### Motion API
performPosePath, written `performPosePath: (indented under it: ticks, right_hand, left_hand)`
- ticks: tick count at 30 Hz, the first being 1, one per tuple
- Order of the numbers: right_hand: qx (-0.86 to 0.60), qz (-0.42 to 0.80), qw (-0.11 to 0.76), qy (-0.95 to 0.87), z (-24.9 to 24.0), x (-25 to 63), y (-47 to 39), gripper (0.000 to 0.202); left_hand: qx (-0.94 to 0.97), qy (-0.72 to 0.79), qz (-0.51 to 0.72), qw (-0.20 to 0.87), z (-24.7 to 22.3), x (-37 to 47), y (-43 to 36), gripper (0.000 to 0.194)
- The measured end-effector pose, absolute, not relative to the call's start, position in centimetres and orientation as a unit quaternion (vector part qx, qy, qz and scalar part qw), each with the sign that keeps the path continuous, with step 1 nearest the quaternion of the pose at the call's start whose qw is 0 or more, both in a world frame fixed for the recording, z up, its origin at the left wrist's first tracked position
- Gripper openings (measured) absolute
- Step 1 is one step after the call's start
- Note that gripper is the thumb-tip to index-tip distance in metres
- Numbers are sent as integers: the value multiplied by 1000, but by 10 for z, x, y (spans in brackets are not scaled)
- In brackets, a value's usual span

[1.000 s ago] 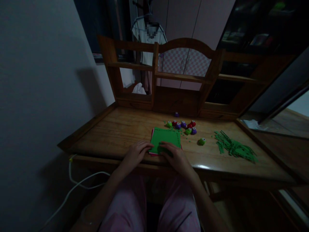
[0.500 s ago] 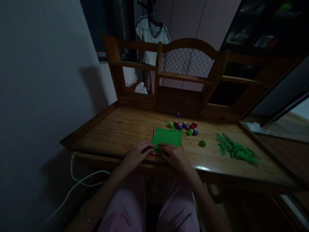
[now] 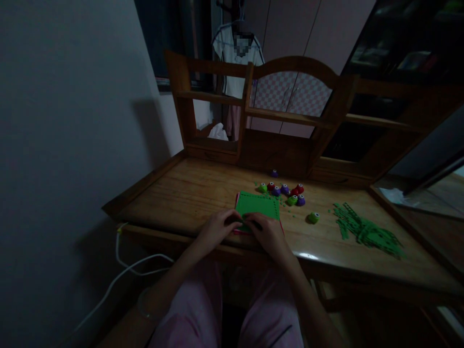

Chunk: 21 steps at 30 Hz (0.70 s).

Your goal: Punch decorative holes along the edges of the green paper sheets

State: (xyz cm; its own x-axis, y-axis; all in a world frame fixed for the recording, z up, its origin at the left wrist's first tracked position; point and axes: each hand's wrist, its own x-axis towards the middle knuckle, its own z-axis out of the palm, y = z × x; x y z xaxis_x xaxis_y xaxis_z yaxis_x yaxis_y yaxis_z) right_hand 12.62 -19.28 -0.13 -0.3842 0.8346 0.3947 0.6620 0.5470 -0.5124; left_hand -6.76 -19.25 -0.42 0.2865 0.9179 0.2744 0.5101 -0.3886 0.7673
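Observation:
A green sheet (image 3: 260, 205) with rows of small punched marks along its top and right edges lies on the desk, over a layer with pink-red edges. At its lower left my left hand (image 3: 217, 229) has its thumb and fingertips pinched together. My right hand (image 3: 267, 234) reaches over the lower middle of the sheet, its fingers curled in and thumb tip meeting them. The fingertips of both hands nearly touch. Whatever lies between them is too small and dark to make out.
Several eye-topped craft punches, such as a green one (image 3: 313, 218) and a purple one (image 3: 274, 173), stand beyond and right of the sheet among tiny green bits. Cut green strips (image 3: 369, 231) are heaped at the right. A wooden shelf (image 3: 282, 116) backs the desk (image 3: 174, 193).
My right hand's fingers have lifted and curled inward from a flatter pose on the sheet. My left hand's fingertips have drawn closer together. The view has turned slightly left.

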Motion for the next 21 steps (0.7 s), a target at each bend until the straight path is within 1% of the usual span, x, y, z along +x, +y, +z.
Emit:
performPosePath:
  ticks: [4,21]
  right_hand:
    - [-455,131,310,-824,0,126,-194,17]
    - [-461,105,288,-833,-2,126,-203,23]
  left_hand:
    - [756,475,348,285,4,-67,-194,12]
    - [826,473,267,150,7,-64,-199,4]
